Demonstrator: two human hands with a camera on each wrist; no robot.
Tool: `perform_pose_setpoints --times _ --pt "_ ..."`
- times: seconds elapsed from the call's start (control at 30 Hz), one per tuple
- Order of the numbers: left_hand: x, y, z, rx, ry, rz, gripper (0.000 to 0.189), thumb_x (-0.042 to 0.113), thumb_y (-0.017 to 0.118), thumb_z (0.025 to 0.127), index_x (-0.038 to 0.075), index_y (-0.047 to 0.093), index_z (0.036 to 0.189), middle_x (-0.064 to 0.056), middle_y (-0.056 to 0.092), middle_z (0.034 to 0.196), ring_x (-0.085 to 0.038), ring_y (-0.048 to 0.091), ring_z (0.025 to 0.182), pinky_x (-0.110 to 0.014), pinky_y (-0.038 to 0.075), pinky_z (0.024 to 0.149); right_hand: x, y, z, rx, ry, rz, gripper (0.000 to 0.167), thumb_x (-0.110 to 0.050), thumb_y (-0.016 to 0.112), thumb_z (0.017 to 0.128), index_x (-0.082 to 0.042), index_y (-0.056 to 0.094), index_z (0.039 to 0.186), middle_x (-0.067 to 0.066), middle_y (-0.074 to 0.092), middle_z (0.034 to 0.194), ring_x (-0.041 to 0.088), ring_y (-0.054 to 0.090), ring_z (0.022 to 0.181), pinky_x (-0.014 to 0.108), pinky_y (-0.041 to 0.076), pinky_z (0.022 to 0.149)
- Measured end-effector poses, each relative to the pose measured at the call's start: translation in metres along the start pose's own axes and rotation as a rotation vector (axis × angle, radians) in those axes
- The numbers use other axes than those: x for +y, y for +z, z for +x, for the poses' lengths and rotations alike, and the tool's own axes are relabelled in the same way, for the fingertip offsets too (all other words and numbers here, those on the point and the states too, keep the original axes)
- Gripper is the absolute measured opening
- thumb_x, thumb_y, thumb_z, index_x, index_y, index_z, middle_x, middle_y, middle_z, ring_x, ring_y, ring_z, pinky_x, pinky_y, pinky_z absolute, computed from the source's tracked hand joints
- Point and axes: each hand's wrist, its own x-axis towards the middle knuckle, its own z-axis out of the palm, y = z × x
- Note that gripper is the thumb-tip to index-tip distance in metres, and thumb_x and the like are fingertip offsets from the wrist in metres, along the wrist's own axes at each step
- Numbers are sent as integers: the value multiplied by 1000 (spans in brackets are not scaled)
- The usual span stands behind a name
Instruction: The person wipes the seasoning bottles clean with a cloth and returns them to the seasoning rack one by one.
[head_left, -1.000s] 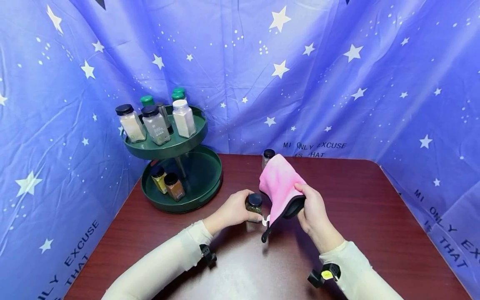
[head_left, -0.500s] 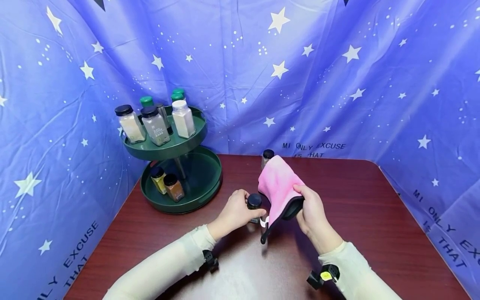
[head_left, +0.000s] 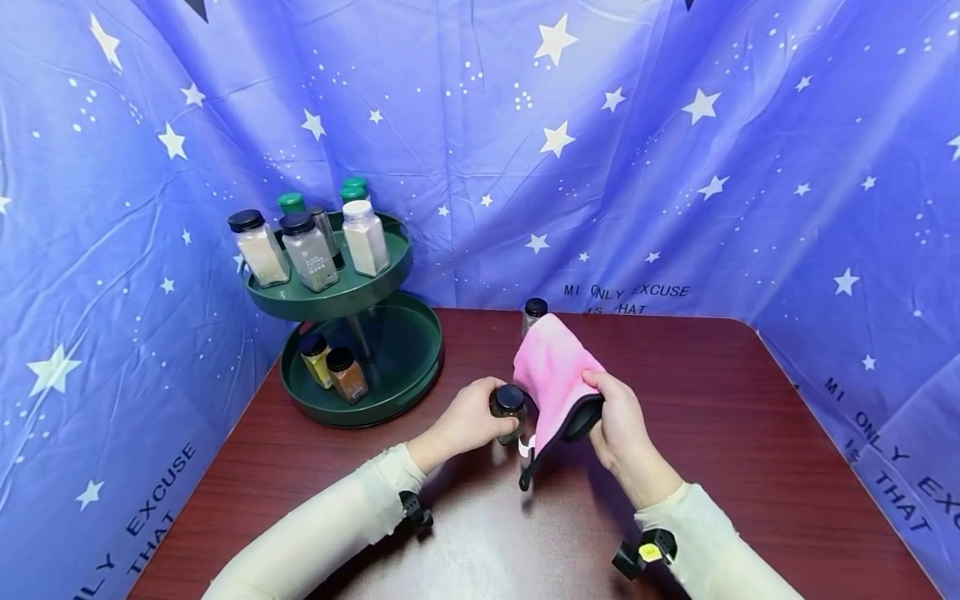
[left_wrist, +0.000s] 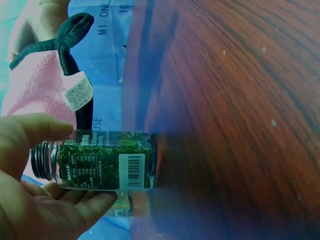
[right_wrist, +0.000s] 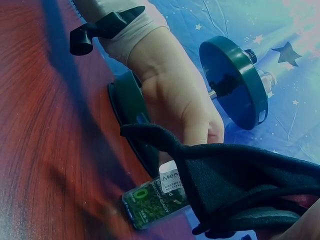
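Jar (head_left: 511, 402) between rack (head_left: 341, 306) and pink cloth (head_left: 553, 362)

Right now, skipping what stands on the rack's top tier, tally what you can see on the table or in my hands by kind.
Black-lidded jars: 4
Pink fabric piece: 1
Two-tier green rack: 1
Total: 6

Head view: high behind the fingers (head_left: 486, 386), facing forward-down, farthest. Left wrist: close behind fingers, rolled sideways. Right wrist: close, facing leftward. Wrist views share herb jar (left_wrist: 102, 162).
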Motion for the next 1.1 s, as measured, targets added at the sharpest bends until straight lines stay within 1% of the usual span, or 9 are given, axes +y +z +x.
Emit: perform_pose_setpoints --times 0.1,0.2,0.37,0.47,0.6,0.8,0.87,1.03,1.1 --pt "-1 0 0 -15 7 -15 49 24 86 79 4 64 117 -8 69 111 -22 66 104 -37 53 94 2 1 0 -14 2 2 27 -2 41 103 -8 63 89 -2 66 86 9 64 77 24 55 73" --pt "-1 0 -2 -3 7 -21 50 26 89 77 5 65 115 -6 70 108 -20 65 101 -35 53 91 3 1 -1 -20 1 1 27 -2 41 103 -8 64 91 -2 67 88 9 64 80 24 55 75" --pt "-1 -1 -3 15 8 -29 42 23 91 76 8 67 108 -3 70 101 -17 64 95 -32 52 85 5 3 -2 -23 4 4 29 -2 41 103 -8 65 88 -2 67 88 9 64 81 25 55 76" --pt "-1 -2 -2 8 3 -41 39 21 91 76 9 67 104 -1 71 96 -14 63 89 -29 51 80 5 5 -3 -25 7 13 30 -2 41 103 -9 65 86 -2 67 85 9 65 78 25 55 73" --pt "-1 -4 0 0 -2 -58 37 20 91 75 10 67 101 2 71 90 -10 62 81 -26 51 74 5 6 -2 -30 1 16 31 -1 41 103 -8 66 86 -1 68 85 9 65 77 25 55 73" --pt "-2 -6 0 0 -4 -68 36 20 92 74 10 68 100 4 71 86 -8 62 77 -25 51 72 7 8 -1 -61 0 -9 28 -3 42 102 -9 66 89 -2 69 87 8 66 80 25 56 74" --pt "-2 -6 0 -4 -3 -63 37 20 92 75 9 68 100 4 71 85 -8 61 76 -25 51 71 8 8 -2 -67 -12 -14 27 -3 43 102 -8 66 90 -2 69 89 8 66 81 25 56 75" --pt "-1 -5 0 -20 0 -60 39 21 91 75 5 69 103 4 70 83 -8 60 73 -24 50 67 10 10 -4 -45 -25 -22 26 -3 45 102 -7 66 89 -2 68 88 8 65 81 25 55 75" --pt "-1 -6 -1 -22 0 -61 38 21 91 75 6 69 102 5 70 82 -8 60 73 -25 51 66 11 11 -5 -33 -21 -23 26 -3 45 101 -8 66 86 -2 68 86 8 65 79 24 55 73"
